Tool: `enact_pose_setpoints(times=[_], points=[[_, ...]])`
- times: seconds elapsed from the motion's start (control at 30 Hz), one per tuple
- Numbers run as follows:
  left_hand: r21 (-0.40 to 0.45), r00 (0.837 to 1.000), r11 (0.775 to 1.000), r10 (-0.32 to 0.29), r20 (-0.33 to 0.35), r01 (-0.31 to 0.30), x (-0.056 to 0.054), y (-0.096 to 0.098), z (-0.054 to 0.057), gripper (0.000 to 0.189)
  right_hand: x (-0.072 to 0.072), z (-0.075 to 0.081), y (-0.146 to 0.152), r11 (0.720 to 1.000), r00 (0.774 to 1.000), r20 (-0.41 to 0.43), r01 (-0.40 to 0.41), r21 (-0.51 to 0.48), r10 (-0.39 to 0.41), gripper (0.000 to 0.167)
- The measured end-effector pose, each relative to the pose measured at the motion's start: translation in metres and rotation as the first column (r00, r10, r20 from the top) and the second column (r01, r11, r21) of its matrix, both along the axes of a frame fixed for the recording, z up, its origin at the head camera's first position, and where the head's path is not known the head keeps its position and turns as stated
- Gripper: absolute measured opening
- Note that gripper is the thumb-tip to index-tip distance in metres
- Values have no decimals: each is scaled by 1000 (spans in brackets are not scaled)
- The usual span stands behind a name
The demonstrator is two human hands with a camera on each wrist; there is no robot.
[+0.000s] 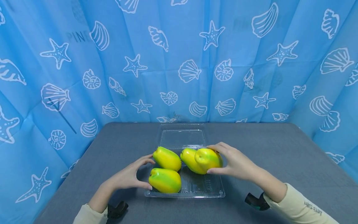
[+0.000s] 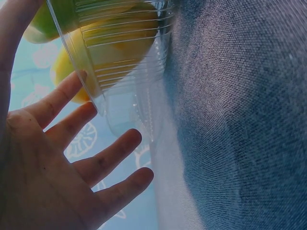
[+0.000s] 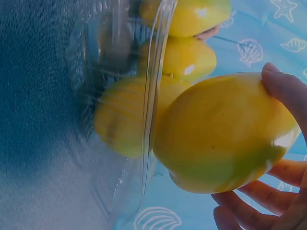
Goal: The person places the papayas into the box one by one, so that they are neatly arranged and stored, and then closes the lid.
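Left hand (image 1: 127, 176) spreads wide beside the clear tray (image 1: 195, 188); right hand (image 1: 232, 161) grips a yellow-green fruit (image 1: 207, 158), thumb away from the counter's (image 1: 268, 146) far edge.

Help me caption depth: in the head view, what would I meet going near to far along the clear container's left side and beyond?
Container's near rim, front-left yellow-green fruit, rear-left yellow-green fruit, open clear lid, blue curtain.
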State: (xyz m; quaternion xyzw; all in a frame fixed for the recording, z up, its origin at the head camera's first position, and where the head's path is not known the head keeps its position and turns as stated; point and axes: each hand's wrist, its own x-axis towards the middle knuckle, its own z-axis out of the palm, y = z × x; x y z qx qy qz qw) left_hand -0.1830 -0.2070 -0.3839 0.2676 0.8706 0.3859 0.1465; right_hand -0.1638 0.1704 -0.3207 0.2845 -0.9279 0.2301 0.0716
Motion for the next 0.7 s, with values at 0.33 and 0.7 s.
enact_pose_setpoints(times=[0.33, 0.7], points=[[-1, 1000, 1000, 2, 0, -2, 0, 0, 0, 69, 6, -1, -6, 999, 999, 39, -23, 30, 22, 69], [2, 1000, 1000, 1, 4, -1, 0, 0, 0, 69, 8, -6, -12, 996, 992, 107, -74, 39, 70, 70]])
